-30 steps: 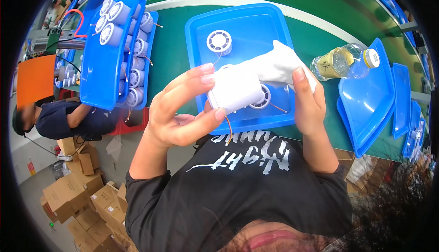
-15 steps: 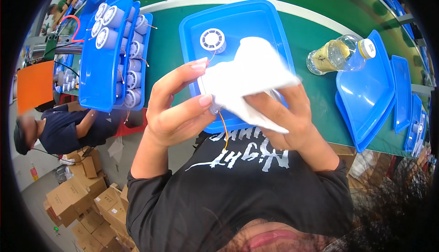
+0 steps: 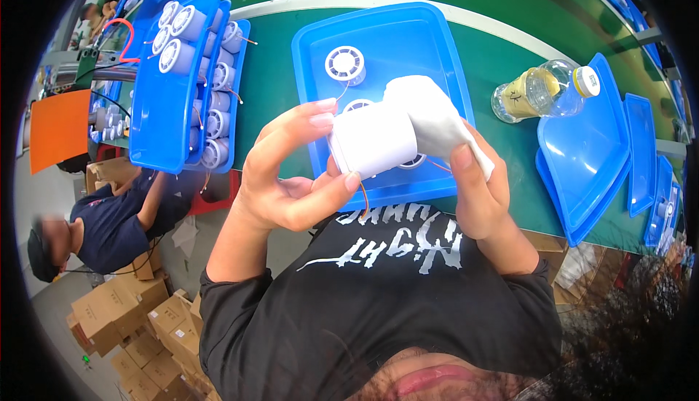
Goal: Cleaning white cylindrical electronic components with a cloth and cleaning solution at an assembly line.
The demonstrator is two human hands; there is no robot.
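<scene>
Between the thumb and fingers of my left hand (image 3: pixel 287 171) is a white plastic cylinder (image 3: pixel 375 139), lying sideways, with an orange-red wire (image 3: pixel 365 195) hanging from its end. My right hand (image 3: pixel 484 193) is closed on a white cloth (image 3: pixel 429 113), pinched between thumb and fingers. The cloth lies against the cylinder's right end. Below both hands is a blue tray (image 3: pixel 309 59). In it stands a similar cylinder with a vented round top (image 3: pixel 344 64); others show partly behind the held one.
Stacked blue trays (image 3: pixel 156 120) with many white cylinders stand at the left. On the right are a clear bottle (image 3: pixel 539 91) with a yellowish label and further blue trays (image 3: pixel 582 153). Another person (image 3: pixel 109 215) sits at far left near cardboard boxes (image 3: pixel 120 303).
My right hand and the cloth have moved right, uncovering the cylinder's side. The left hand has turned the cylinder slightly and keeps hold of it.
</scene>
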